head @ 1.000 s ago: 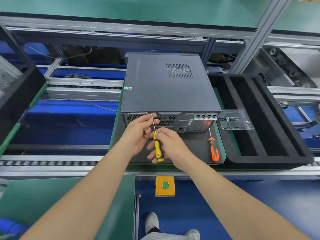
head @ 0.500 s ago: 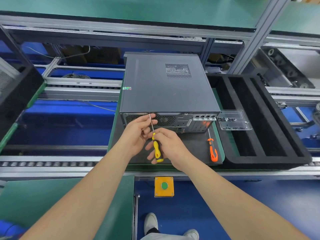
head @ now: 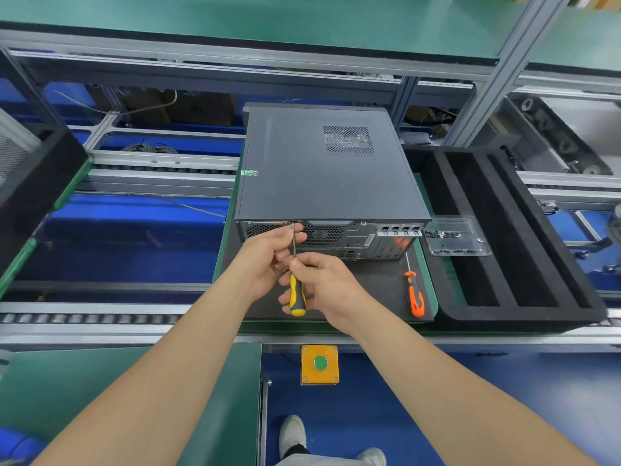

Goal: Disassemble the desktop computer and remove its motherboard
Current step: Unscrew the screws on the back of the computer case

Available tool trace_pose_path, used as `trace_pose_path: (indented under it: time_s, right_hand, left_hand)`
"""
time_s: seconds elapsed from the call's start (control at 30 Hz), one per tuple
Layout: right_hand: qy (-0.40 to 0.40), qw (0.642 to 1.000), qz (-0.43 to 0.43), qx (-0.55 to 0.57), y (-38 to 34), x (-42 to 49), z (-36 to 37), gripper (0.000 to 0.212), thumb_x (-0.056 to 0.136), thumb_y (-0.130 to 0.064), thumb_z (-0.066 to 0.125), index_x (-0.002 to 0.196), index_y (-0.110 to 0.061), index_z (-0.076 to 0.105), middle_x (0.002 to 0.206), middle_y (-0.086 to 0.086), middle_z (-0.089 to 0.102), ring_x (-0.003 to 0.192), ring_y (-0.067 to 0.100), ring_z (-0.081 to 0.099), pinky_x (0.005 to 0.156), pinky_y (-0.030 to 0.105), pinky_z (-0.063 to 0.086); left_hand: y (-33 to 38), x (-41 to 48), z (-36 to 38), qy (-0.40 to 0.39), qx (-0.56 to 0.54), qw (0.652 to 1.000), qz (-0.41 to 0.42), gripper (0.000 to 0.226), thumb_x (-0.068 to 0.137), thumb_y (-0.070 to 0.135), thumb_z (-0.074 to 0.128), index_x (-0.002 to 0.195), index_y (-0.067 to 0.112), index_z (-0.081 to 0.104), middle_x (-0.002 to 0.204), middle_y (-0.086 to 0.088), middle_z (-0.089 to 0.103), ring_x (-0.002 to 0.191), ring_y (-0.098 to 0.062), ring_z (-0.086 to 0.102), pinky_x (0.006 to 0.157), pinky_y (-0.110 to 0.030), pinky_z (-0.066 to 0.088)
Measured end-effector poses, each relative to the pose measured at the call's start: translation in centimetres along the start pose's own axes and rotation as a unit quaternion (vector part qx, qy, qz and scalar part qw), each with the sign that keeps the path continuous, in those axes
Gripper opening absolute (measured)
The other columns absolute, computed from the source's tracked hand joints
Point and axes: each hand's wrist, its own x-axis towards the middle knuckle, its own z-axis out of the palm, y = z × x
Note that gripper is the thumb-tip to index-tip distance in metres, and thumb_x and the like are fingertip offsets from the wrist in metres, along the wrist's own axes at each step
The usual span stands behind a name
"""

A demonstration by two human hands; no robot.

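Green bench point(head: 222, 264), computer case point(head: 319, 169), right hand point(head: 329, 287) gripping yellow screwdriver point(head: 297, 294), tip indistinct

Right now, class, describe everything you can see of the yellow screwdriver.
The yellow screwdriver has a yellow-and-black, plastic-looking handle and a thin metal shaft. It points away from the person, its tip at the top edge of the rear panel of the computer. The right hand grips the handle; the left hand pinches the shaft.

The computer point(head: 319, 183) is shown dark grey, its vent point(head: 348, 140) hole-patterned. One screwdriver point(head: 296, 295) is coloured yellow-black, the other screwdriver point(head: 415, 297) orange-black.
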Motion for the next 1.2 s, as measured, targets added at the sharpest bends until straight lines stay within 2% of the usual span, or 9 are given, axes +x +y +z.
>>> trace_pose_path:
  time_s: [0.17, 0.33, 0.53, 0.63, 0.7, 0.77, 0.93, 1.03, 1.2]
  right_hand:
    - [0.048, 0.998, 0.015, -0.040, -0.9, 0.7, 0.8, 0.021, 0.095, -0.026, 0.075, 0.099, -0.008, 0.063, 0.075, 0.010, 0.068, 0.057, 0.027, 0.069, 0.053, 0.035, 0.059]
    - [0.131, 0.987, -0.016, -0.093, -0.6, 1.9, 1.2, 0.034, 0.079, -0.018, 0.088, 0.082, -0.015, 0.054, 0.068, 0.006, 0.057, 0.052, 0.018, 0.054, 0.043, 0.030, 0.046]
    - [0.200, 0.959, -0.009, -0.202, -0.2, 2.5, 1.1, 0.043, 0.067, -0.026, 0.092, 0.072, -0.022, 0.050, 0.074, -0.002, 0.061, 0.068, 0.017, 0.057, 0.058, 0.030, 0.045]
    - [0.159, 0.972, 0.030, -0.168, -0.1, 2.3, 1.4, 0.032, 0.076, -0.030, 0.087, 0.087, -0.014, 0.062, 0.085, 0.004, 0.063, 0.080, 0.019, 0.059, 0.069, 0.035, 0.048]
    - [0.104, 0.985, 0.073, -0.119, -0.3, 2.1, 1.5, 0.041, 0.086, -0.033, 0.081, 0.112, -0.007, 0.062, 0.089, 0.007, 0.061, 0.076, 0.021, 0.060, 0.070, 0.038, 0.052]
    - [0.036, 0.992, 0.113, -0.052, -0.5, 1.5, 1.2, 0.040, 0.095, -0.032, 0.071, 0.124, -0.006, 0.059, 0.086, 0.010, 0.062, 0.070, 0.023, 0.066, 0.071, 0.042, 0.058]
    - [-0.089, 0.986, 0.144, 0.003, -0.7, 0.2, -0.6, 0.030, 0.104, -0.022, 0.054, 0.127, -0.005, 0.064, 0.108, 0.021, 0.072, 0.098, 0.035, 0.072, 0.092, 0.052, 0.060]
    - [-0.118, 0.984, 0.133, 0.014, -0.8, 0.0, -1.3, 0.034, 0.107, -0.013, 0.050, 0.136, 0.003, 0.058, 0.120, 0.025, 0.070, 0.107, 0.040, 0.070, 0.093, 0.056, 0.058]
    - [-0.115, 0.989, 0.093, -0.005, -0.7, 0.1, -1.7, 0.025, 0.102, -0.011, 0.064, 0.123, 0.002, 0.064, 0.107, 0.019, 0.073, 0.099, 0.038, 0.073, 0.084, 0.053, 0.061]
  left_hand:
    - [0.1, 0.1, -0.4, 0.008, 0.029, 1.000, -0.011, 0.023, 0.106, 0.014, 0.052, 0.115, 0.013, 0.073, 0.097, 0.002, 0.079, 0.067, -0.015, 0.045, 0.048, -0.023, 0.045]
    - [0.1, 0.4, -0.7, -0.011, 0.003, 0.999, -0.036, 0.022, 0.103, 0.021, 0.058, 0.115, 0.009, 0.073, 0.097, -0.004, 0.074, 0.065, -0.013, 0.042, 0.068, -0.028, 0.042]
    - [0.3, 0.5, 0.2, 0.009, 0.063, 0.998, -0.020, 0.016, 0.095, 0.022, 0.072, 0.100, 0.007, 0.074, 0.079, 0.004, 0.072, 0.048, -0.006, 0.033, 0.055, -0.023, 0.026]
    - [0.3, 0.7, 0.5, 0.041, 0.049, 0.998, -0.013, 0.009, 0.095, 0.013, 0.072, 0.098, 0.006, 0.075, 0.081, -0.002, 0.075, 0.047, -0.005, 0.033, 0.054, -0.020, 0.031]
    - [0.5, 0.8, 0.5, 0.048, 0.040, 0.998, -0.023, 0.010, 0.098, 0.010, 0.067, 0.099, 0.007, 0.076, 0.077, -0.002, 0.075, 0.047, -0.005, 0.031, 0.054, -0.019, 0.034]
    - [0.6, 0.9, 0.6, 0.046, 0.036, 0.998, -0.032, 0.016, 0.102, 0.008, 0.059, 0.099, 0.007, 0.075, 0.073, -0.002, 0.073, 0.045, -0.004, 0.029, 0.051, -0.018, 0.031]
    - [0.6, 0.9, 1.1, 0.037, 0.031, 0.997, -0.054, 0.027, 0.109, 0.008, 0.045, 0.103, 0.009, 0.071, 0.071, 0.002, 0.064, 0.040, -0.003, 0.027, 0.038, -0.017, 0.026]
    - [0.9, 0.8, 1.0, 0.019, 0.047, 0.996, -0.068, 0.028, 0.110, 0.010, 0.041, 0.106, 0.013, 0.069, 0.071, 0.007, 0.060, 0.040, -0.004, 0.027, 0.039, -0.019, 0.030]
    - [1.1, 0.7, 0.7, -0.004, 0.034, 0.998, -0.062, 0.030, 0.110, 0.009, 0.039, 0.112, 0.010, 0.069, 0.074, 0.005, 0.063, 0.045, -0.005, 0.028, 0.042, -0.018, 0.026]
